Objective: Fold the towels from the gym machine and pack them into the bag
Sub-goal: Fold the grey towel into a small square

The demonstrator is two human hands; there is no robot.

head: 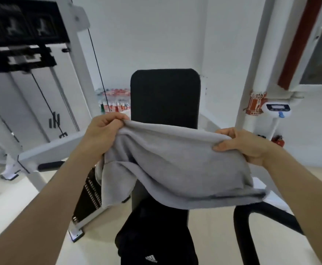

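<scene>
A grey towel (175,165) sags, doubled over — left hand (101,132) and right hand (246,146) fingers pinched shut on its top edge.

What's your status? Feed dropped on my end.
Left hand and right hand both gripping towel by its top edge. Towel held up, sagging, not fully folded. Bag below on machine seat. Nothing in the way.

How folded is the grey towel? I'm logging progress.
Partly: the grey towel hangs doubled over, loose and bunched, between the left hand and right hand.

White walls (146,35), pale floor (210,236)
</scene>
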